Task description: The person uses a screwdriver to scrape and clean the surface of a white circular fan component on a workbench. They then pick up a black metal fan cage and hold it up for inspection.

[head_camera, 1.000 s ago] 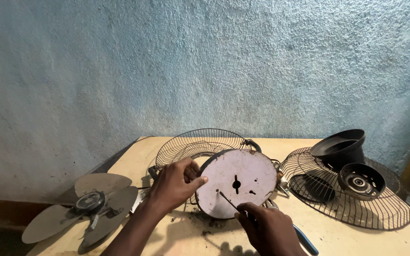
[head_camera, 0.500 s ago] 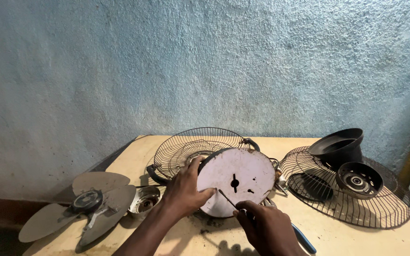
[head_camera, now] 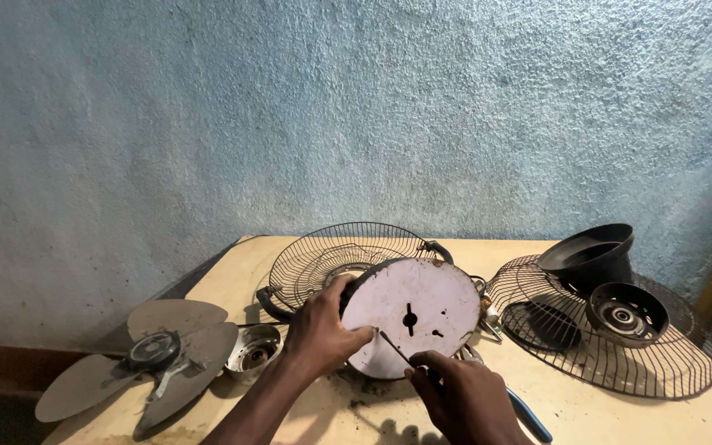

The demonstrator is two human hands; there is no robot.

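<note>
Fan base plate held on edge at lower centre of the frame, both hands on it.

Left hand curled over the left rim of the round white plate, fingers closed on the edge. Right hand pinches a thin screwdriver, tip against the plate's face. Wire guard just behind the plate; second guard at right carries black housings. Grey fan blade lower left, overhanging the tan table.

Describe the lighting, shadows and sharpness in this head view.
Head view: dim, soft light; the wall fades darker toward the left edge; the wire fan guard throws a shadow on the table; the white disc is brightest, no glare; focus fairly sharp throughout.
</note>
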